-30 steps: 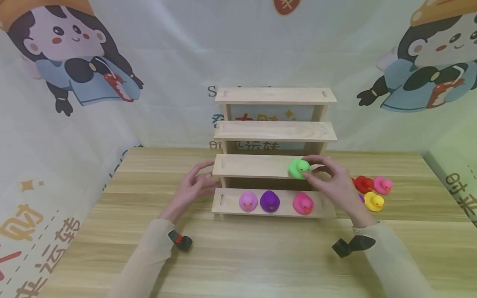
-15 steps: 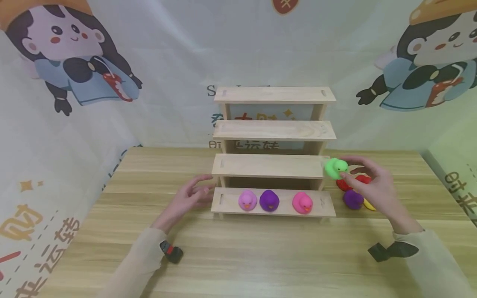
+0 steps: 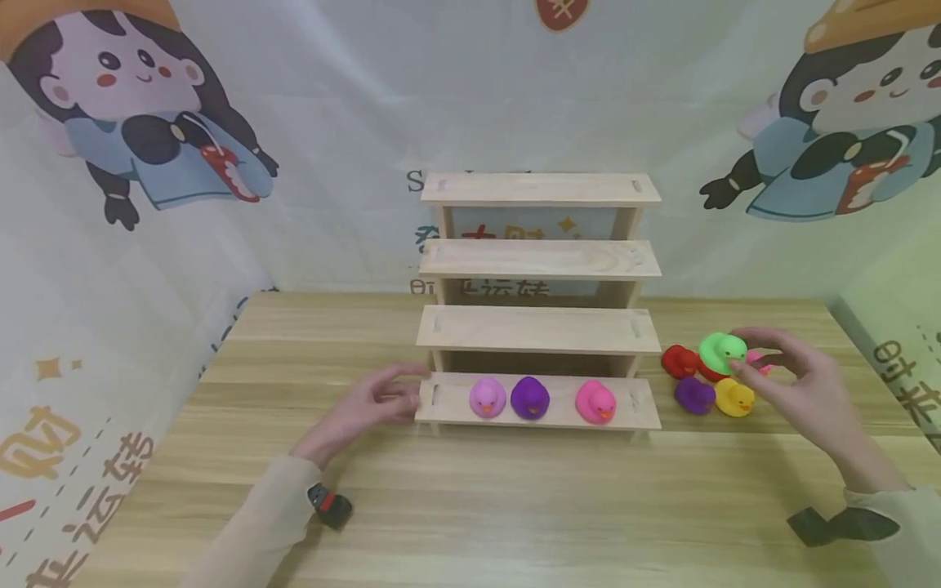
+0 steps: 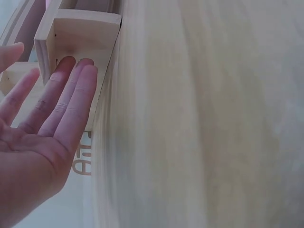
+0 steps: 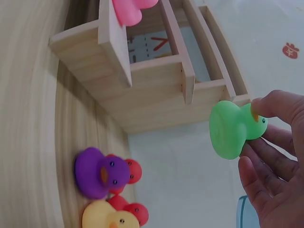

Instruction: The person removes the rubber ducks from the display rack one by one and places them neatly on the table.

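Note:
A green rubber duck (image 3: 720, 353) is pinched between the thumb and fingers of my right hand (image 3: 801, 388), held above the loose ducks at the right of the shelf. In the right wrist view the green duck (image 5: 230, 129) hangs clear of the table. My left hand (image 3: 371, 400) is beside the left end of the wooden step shelf (image 3: 537, 328), fingers extended and holding nothing. The left wrist view has the fingers of the left hand (image 4: 52, 118) near the shelf's end panel. On the lowest step sit a light purple duck (image 3: 488, 398), a dark purple duck (image 3: 530, 398) and a pink duck (image 3: 595, 401).
Right of the shelf, on the wooden table (image 3: 515, 506), lie a red duck (image 3: 680, 361), a purple duck (image 3: 694, 395), a yellow duck (image 3: 734, 398) and others partly covered by the green duck and hand. A printed cloth (image 3: 353, 163) stands behind.
My right hand has carried the green duck from in front of the second step rightward to over the loose ducks. The left hand has shifted slightly left and down.

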`<state>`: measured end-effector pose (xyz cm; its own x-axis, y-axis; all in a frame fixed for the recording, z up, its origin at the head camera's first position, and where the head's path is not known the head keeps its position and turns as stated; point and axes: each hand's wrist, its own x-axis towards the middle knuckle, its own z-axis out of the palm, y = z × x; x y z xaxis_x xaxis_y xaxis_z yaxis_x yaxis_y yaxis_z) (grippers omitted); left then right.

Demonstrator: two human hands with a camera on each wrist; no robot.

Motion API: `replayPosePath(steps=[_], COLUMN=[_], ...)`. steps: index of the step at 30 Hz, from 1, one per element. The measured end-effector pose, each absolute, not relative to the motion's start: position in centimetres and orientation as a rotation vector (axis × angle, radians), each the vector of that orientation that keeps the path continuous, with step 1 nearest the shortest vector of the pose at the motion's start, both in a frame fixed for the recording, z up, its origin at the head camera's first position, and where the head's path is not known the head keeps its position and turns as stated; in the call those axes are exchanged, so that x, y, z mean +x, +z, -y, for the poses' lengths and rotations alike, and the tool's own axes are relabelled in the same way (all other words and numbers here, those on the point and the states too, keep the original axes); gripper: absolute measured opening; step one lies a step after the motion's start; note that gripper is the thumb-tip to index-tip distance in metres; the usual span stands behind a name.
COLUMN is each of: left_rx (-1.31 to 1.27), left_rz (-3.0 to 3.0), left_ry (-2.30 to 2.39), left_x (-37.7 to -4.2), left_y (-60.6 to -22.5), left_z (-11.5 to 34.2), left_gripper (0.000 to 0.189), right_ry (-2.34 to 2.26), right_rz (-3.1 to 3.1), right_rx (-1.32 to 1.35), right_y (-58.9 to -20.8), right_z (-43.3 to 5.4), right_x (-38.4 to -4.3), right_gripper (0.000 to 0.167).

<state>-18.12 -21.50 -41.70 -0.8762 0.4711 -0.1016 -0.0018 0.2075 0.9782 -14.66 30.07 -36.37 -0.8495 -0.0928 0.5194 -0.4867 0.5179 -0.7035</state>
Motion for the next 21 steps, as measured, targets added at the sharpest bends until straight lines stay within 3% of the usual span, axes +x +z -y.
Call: replayPosePath(steps=[21], left_rx=[0.429], left_rz=[-2.103], left_ry=[1.667], left_x=[-18.2], left_y=[-42.1], left_z=[20.8], left_gripper=[0.05], right_ry=[1.144], right_rz=[2.323], right_rx=[0.513], right_y=[-38.1], right_z=[-34.1], right_x=[-13.2], right_gripper=[0.048])
